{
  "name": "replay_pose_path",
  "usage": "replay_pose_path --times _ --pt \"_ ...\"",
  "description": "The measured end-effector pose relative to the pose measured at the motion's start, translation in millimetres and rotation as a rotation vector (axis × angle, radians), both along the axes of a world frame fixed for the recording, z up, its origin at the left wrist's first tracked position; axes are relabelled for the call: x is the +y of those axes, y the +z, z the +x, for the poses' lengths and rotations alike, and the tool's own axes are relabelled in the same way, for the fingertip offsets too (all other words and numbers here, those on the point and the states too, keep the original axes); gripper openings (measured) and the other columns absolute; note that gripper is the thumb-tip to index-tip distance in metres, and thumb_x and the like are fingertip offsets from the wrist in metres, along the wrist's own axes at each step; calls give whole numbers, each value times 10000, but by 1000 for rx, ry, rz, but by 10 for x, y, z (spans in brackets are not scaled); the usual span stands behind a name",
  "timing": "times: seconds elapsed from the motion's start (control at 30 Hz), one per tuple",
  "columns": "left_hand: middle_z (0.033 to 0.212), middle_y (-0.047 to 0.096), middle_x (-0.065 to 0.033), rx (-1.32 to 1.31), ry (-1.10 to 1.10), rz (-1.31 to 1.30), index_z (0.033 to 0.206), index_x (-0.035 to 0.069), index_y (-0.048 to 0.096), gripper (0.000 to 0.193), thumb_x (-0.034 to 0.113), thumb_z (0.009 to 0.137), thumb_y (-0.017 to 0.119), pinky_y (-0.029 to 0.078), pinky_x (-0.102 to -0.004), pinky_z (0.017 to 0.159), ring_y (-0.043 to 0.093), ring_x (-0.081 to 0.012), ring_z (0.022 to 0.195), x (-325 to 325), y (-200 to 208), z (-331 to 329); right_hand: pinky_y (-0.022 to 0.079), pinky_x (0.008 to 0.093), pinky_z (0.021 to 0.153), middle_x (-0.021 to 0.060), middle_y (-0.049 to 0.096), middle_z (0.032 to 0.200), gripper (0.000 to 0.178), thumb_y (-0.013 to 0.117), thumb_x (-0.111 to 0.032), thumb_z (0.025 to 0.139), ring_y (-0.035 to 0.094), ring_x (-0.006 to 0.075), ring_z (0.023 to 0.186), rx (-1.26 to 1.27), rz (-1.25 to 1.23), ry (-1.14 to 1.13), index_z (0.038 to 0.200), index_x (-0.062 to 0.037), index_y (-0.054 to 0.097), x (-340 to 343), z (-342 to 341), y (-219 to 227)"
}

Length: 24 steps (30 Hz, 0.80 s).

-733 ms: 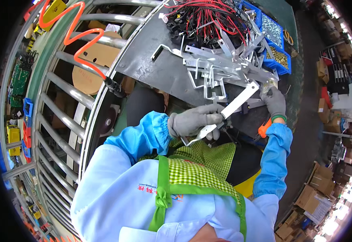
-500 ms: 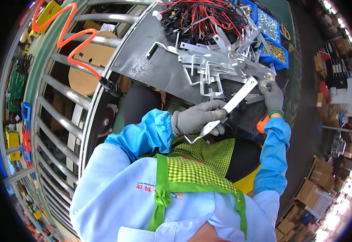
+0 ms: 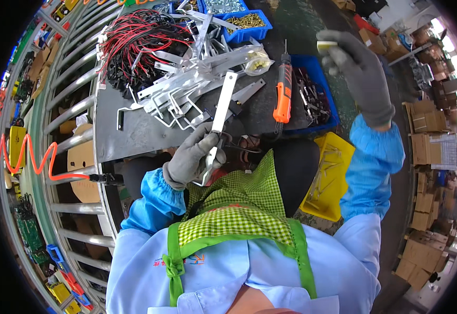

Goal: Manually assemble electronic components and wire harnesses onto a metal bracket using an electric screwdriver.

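My left hand (image 3: 191, 154) is closed round a bent silver metal bracket (image 3: 225, 99), whose flat end with a hole points up and away over the table edge. A small dark part sits against the bracket by my fingers. My right hand (image 3: 362, 76) is raised at the right, beyond the table's side. Between its fingertips it pinches a small pale yellow-white piece (image 3: 326, 45) whose kind I cannot make out. A pile of similar metal brackets (image 3: 186, 86) lies on the table ahead of my left hand. At the pile's right end is a clear plastic bag (image 3: 260, 62) with yellowish contents.
An orange-and-black electric screwdriver (image 3: 283, 94) lies beside a blue tray (image 3: 333, 107) of dark metal parts. Red and black cables (image 3: 139, 44) are heaped at the far left. Blue bins hold brass screws (image 3: 246, 22) and silver hardware. A yellow bin (image 3: 320, 208) stands below, near my right knee.
My right hand has moved away from the plastic bag out to the right, now with the small pale piece. My left hand still holds the bracket. The view has turned to the right.
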<state>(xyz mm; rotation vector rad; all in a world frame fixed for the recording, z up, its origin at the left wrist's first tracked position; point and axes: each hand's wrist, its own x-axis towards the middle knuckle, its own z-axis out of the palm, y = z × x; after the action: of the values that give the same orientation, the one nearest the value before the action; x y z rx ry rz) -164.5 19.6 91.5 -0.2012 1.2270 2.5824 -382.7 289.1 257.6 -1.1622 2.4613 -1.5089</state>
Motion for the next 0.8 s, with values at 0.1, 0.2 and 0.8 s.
replay_pose_path --times 0.1,0.2,0.8 --pt "1096 601 -133 -132 13 51 1323 8 412 373 74 960 465 568 -270 631 666 -180 733 175 256 -113 516 250 685 46 674 941 270 542 -136 966 610 84 768 -26 45 -36 1205 -48 632 75 362 57" --pt "1063 622 -122 52 -72 -64 1320 42 414 379 190 991 531 547 -262 624 657 -159 750 192 300 -83 516 262 674 59 663 906 222 550 -120 964 610 103 739 -53 -11 -71 1157 -19 591 -42 633 -144" --pt "941 651 -81 184 -84 -246 1306 70 432 348 121 980 544 558 -263 672 641 -105 768 30 296 10 528 391 706 156 660 947 208 598 -116 923 662 350 842 121 201 140 1110 -28 577 -847 1326 -959"
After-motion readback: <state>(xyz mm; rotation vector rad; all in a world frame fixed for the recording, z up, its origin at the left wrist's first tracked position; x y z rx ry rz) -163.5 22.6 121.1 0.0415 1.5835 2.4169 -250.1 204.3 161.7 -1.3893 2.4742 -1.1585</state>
